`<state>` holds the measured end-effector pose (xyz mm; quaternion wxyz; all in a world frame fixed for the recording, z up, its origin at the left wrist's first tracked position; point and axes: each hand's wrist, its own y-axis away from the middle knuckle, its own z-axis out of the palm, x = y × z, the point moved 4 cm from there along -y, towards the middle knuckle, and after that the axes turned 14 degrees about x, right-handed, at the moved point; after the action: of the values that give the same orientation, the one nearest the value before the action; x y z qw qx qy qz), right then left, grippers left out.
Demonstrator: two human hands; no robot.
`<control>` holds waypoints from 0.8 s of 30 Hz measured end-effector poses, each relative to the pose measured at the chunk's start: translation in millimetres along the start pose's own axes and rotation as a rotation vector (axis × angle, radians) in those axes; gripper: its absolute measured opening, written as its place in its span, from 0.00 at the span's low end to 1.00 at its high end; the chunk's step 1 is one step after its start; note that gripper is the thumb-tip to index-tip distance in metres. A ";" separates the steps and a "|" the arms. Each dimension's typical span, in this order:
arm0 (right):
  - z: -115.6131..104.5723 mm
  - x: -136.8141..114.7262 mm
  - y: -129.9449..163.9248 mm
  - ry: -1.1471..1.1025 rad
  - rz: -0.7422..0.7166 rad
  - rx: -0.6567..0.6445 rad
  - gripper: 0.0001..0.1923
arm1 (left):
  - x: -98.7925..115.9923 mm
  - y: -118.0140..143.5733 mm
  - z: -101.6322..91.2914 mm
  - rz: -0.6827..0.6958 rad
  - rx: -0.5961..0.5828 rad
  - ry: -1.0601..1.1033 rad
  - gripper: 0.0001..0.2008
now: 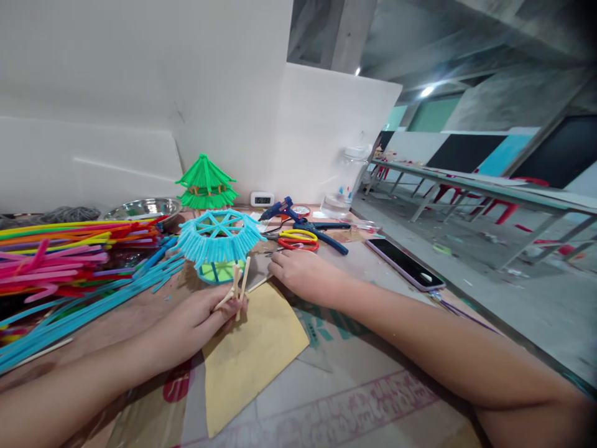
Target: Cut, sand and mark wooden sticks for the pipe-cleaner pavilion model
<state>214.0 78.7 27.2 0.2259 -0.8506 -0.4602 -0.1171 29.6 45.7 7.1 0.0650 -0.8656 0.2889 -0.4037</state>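
Note:
My left hand (198, 320) is shut on a few short tan wooden sticks (237, 287), pinched upright between the fingertips just in front of a light-blue straw roof model (219, 239) standing on a green base. My right hand (298, 272) lies palm down on the table to the right of that model, fingers curled at a flat piece near the model's base; whether it grips anything I cannot tell. A yellow-brown paper sheet (252, 354) lies under and between my hands.
Piled coloured straws (60, 255) and long blue straws (84, 308) fill the left. Behind stand a green straw pagoda (206, 182), a metal bowl (144, 208), a blue glue gun (298, 221), yellow-red scissors (298, 239), a plastic jar (345, 180). A phone (405, 263) lies right near the edge.

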 end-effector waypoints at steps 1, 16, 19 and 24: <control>0.0 1.7 0.4 0.003 0.010 0.007 0.08 | -0.1 -0.3 0.6 -0.007 -0.001 0.003 0.15; 6.0 10.0 5.0 -0.073 0.020 0.091 0.05 | -3.0 1.2 2.0 -0.005 -0.017 0.018 0.16; 5.2 20.8 6.4 -0.377 0.279 0.180 0.05 | -1.9 1.4 1.8 -0.018 -0.013 0.037 0.17; 5.2 34.4 2.4 -0.858 0.628 0.338 0.09 | -1.9 3.2 2.4 -0.040 -0.022 0.051 0.17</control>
<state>234.8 105.3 36.0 0.1755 -0.8703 -0.2475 0.3879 29.0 43.7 3.2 0.0401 -0.8614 0.2773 -0.4237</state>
